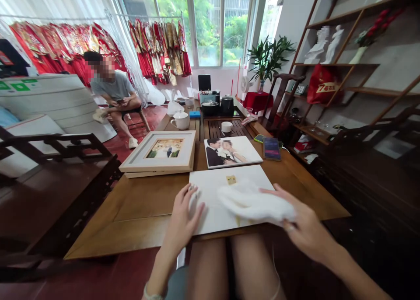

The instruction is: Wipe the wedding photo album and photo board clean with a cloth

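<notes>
A white rectangular panel (210, 204) lies flat at the table's near edge, with a small yellowish patch (231, 179) near its far side. My left hand (185, 214) rests on the panel's left edge, fingers spread. In my right hand (302, 223) is a bunched white cloth (257, 202), blurred by motion, over the panel's right part. Under the cloth some yellowish marks show near the front edge; the rest there is hidden. Just beyond the panel lies a photo print of a couple (232, 152). Left of it, framed pictures (159, 153) are stacked.
The wooden table (141, 199) also bears a white cup (180, 120), a small white bowl (226, 127), a black kettle (227, 105) and a phone (272, 148) at the right. A seated person (114, 88) is at the left. Dark wooden chairs (52, 195) flank the table.
</notes>
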{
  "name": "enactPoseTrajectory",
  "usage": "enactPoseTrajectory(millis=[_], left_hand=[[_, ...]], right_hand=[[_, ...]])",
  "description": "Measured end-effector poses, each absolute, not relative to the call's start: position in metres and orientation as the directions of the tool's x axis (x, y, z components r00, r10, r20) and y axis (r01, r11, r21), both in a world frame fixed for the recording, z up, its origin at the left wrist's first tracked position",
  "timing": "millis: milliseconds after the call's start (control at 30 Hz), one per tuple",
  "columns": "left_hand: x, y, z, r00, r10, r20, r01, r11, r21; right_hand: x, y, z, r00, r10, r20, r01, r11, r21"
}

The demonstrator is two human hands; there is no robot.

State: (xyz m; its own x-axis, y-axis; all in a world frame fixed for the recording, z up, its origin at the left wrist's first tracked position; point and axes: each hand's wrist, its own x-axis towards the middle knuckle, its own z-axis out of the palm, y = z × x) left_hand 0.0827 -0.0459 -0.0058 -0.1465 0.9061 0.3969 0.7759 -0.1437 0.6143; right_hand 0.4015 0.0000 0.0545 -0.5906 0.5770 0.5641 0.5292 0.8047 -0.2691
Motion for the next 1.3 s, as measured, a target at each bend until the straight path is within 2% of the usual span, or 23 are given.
enactPoseTrajectory(millis=[67,133,233,300,367,400,467,600,667,733,867,967,1033,1067,1133,1167,1200,1267,1300], left_hand=[[0.085,-0.062,-0.001,0.149,0.945,0.290,0.822,-0.282,0.495],[0.085,-0.073,0.002,0.291,0.928,0.231,0.843,-0.363,0.397],[0.084,-0.079,-0.004,0.313,0.924,0.221,0.879,-0.370,0.301],[0.083,-0.080,-0.014,0.302,0.923,0.238,0.898,-0.359,0.255],[0.083,-0.086,-0.024,0.319,0.905,0.281,0.903,-0.380,0.199],[0.083,-0.090,-0.027,0.334,0.891,0.307,0.903,-0.396,0.166],[0.084,-0.100,-0.030,0.367,0.852,0.374,0.902,-0.424,0.082],[0.086,-0.124,-0.013,0.441,0.735,0.515,0.874,-0.482,-0.061],[0.083,-0.135,0.002,0.459,0.668,0.586,0.862,-0.494,-0.113],[0.077,-0.145,0.019,0.460,0.606,0.649,0.860,-0.484,-0.158],[0.069,-0.160,0.054,0.458,0.520,0.721,0.858,-0.470,-0.206],[0.081,-0.166,0.080,0.416,0.472,0.777,0.867,-0.463,-0.183],[0.098,-0.165,0.095,0.267,0.426,0.864,0.894,-0.445,-0.057],[0.107,-0.163,0.102,0.099,0.397,0.913,0.909,-0.410,0.079],[0.118,-0.152,0.114,-0.127,0.295,0.947,0.871,-0.423,0.249],[0.120,-0.142,0.119,-0.226,0.213,0.951,0.861,-0.413,0.297],[0.118,-0.128,0.123,-0.240,0.151,0.959,0.864,-0.418,0.282],[0.110,-0.089,0.130,-0.315,0.162,0.935,0.821,-0.448,0.354],[0.105,-0.064,0.132,-0.362,0.231,0.903,0.768,-0.474,0.430]], right_hand=[[0.443,0.012,0.044,-0.484,0.588,0.648,0.629,0.749,-0.210],[0.475,0.026,0.028,-0.467,0.558,0.686,0.661,0.736,-0.149],[0.499,0.041,0.002,-0.526,0.603,0.600,0.702,0.706,-0.095],[0.496,0.041,-0.007,-0.515,0.655,0.552,0.726,0.676,-0.126],[0.479,0.030,-0.006,-0.446,0.677,0.585,0.738,0.648,-0.188],[0.467,0.021,-0.003,-0.403,0.660,0.634,0.736,0.646,-0.205],[0.435,-0.002,0.004,-0.474,0.581,0.661,0.677,0.721,-0.148],[0.368,-0.038,0.006,-0.749,0.243,0.616,0.443,0.875,0.194],[0.345,-0.044,0.007,-0.795,0.167,0.584,0.406,0.861,0.306],[0.332,-0.043,0.013,-0.803,0.131,0.581,0.381,0.863,0.333],[0.324,-0.040,0.044,-0.780,0.149,0.608,0.357,0.903,0.237],[0.320,-0.039,0.064,-0.748,0.105,0.655,0.328,0.917,0.227],[0.321,-0.036,0.069,-0.709,0.051,0.703,0.267,0.943,0.200],[0.323,-0.034,0.069,-0.675,0.047,0.736,0.244,0.956,0.164],[0.334,-0.030,0.067,-0.566,0.135,0.813,0.289,0.956,0.042],[0.342,-0.029,0.064,-0.493,0.202,0.847,0.346,0.938,-0.022],[0.352,-0.029,0.062,-0.410,0.263,0.873,0.415,0.906,-0.078],[0.374,-0.031,0.055,-0.244,0.314,0.917,0.535,0.833,-0.143],[0.387,-0.034,0.052,-0.179,0.305,0.935,0.573,0.805,-0.153]])
